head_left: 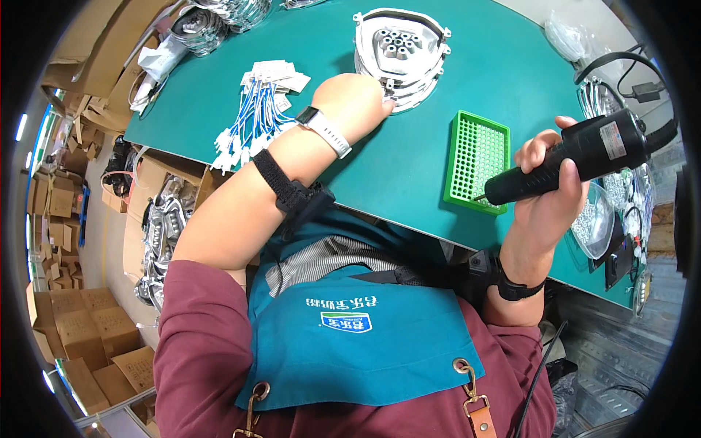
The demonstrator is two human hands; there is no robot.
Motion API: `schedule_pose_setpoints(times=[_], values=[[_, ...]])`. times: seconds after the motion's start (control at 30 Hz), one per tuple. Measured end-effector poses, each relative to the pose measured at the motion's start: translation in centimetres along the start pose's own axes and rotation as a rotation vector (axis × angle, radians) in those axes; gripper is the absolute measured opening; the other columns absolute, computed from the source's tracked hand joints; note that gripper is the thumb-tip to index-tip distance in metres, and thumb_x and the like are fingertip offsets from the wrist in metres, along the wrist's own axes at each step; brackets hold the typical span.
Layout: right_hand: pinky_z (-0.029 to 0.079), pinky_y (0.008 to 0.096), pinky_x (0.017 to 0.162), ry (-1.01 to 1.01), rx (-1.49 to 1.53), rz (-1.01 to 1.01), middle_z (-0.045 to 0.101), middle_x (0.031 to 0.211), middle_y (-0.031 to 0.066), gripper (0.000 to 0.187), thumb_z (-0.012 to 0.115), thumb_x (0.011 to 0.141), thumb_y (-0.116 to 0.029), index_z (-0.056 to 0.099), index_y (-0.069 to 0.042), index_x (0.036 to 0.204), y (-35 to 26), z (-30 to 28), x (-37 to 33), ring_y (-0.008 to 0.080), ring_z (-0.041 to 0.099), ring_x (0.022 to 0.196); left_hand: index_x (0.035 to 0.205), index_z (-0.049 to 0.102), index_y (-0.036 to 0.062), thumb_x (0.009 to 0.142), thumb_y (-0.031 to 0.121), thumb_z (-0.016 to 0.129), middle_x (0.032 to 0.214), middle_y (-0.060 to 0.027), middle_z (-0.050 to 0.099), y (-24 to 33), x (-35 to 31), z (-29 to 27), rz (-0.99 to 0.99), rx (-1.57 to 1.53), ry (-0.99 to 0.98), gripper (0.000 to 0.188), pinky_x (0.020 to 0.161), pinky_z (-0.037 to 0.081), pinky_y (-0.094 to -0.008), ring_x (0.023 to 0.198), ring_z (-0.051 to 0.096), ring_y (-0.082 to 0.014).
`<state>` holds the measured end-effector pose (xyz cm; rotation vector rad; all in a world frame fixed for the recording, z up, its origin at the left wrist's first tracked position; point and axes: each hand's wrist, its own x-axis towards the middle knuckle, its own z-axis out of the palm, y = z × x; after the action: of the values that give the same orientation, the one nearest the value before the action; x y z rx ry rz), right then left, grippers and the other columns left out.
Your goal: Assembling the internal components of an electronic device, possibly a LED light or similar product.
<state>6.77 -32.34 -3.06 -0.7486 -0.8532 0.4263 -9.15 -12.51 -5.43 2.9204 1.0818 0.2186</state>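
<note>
My right hand (544,171) is wrapped round a black electric screwdriver (540,171), whose cable runs off to the right. Its tip points down-left, over the near end of a green perforated screw tray (458,160). A stack of silver metal housings (409,44) stands at the far middle of the table; the top one has a cluster of round bosses. Closed at the stack's near left edge is my left hand (354,102), its thumb against the lower rims and most of its fingers hidden.
A bundle of blue-and-white wires with white connectors (255,109) lies left of my left forearm. More silver parts (198,31) are piled at the far left. A clear bag of small parts (593,223) sits at the right edge. Cardboard boxes (95,321) stand beyond the table.
</note>
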Motion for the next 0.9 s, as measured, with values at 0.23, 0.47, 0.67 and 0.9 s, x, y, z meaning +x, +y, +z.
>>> schedule_pose_setpoints(times=[0.23,0.47,0.67,0.9], values=[[0.042,0.0282,0.057,-0.021,0.011,0.002,0.053,0.068,0.0106,0.043,0.057,0.08,-0.02,0.045,0.006,0.112,-0.1,-0.1,0.1,0.0157,0.051,0.06,0.079,0.066,0.0036,0.08,0.032,0.057,0.072,-0.0173,0.063,-1.3,-0.1,0.1,-0.009,-0.061,-0.016,0.03,0.067,0.048,-0.0438,0.07,0.061,-0.0338],[0.042,0.0272,0.057,-0.038,-0.002,-0.015,0.053,0.067,0.0103,0.045,0.059,0.078,-0.023,0.047,0.007,0.11,0.0,-0.2,0.2,0.0154,0.051,0.059,0.074,0.064,0.0023,0.079,0.028,0.059,0.071,-0.0187,0.061,-1.4,-3.0,-1.1,0.036,-0.145,-0.121,0.026,0.064,0.046,-0.045,0.068,0.059,-0.0352],[0.042,0.0272,0.056,-0.056,-0.025,-0.05,0.053,0.067,0.0103,0.046,0.058,0.079,-0.023,0.046,0.007,0.112,0.1,-0.3,-0.1,0.0159,0.05,0.058,0.073,0.06,-0.0004,0.077,0.032,0.062,0.073,-0.0173,0.059,-0.6,-5.8,-1.3,0.07,-0.07,-0.043,0.033,0.066,0.046,-0.0431,0.071,0.057,-0.035],[0.041,0.0279,0.055,-0.049,-0.026,-0.038,0.052,0.068,0.0109,0.047,0.057,0.081,-0.024,0.044,0.007,0.113,0.3,-0.4,0.0,0.0162,0.05,0.059,0.071,0.059,0.0009,0.077,0.023,0.063,0.071,-0.0159,0.057,-0.9,-7.2,0.1,0.056,-0.103,0.062,0.023,0.064,0.045,-0.043,0.071,0.057,-0.0341]])
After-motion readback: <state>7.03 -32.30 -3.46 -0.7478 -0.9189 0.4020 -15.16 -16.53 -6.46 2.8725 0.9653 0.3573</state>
